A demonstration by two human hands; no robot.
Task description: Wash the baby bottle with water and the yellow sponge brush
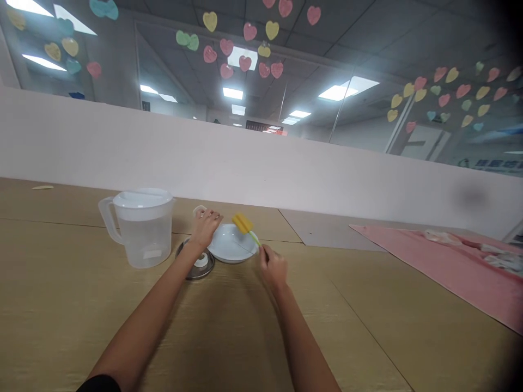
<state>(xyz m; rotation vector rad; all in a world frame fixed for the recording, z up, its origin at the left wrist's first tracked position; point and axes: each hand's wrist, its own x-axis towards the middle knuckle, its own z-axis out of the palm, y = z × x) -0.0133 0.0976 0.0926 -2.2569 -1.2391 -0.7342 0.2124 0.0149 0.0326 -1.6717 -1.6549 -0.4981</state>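
Holding a sponge bottle brush by its slim green stem, our right hand is pinched narrow near the stem's lower end, with the yellow head up over the far rim of a white dish; we cannot tell whether the sponge touches the rim. Our left hand curves down over a white loop, perhaps a cup handle (most of what lies under the palm is hidden), so we cannot say whether it grips or only rests there. Just below that hand lies a round steel lid with a white knob, and further left stands a clear plastic jug with a white cover, all on the wooden table. We judge the brush light, its head soft and its stem thin and springy, so it is best taken low on the stem; the dish looks smooth and breakable, best lifted by its rim, and slippery if wet.
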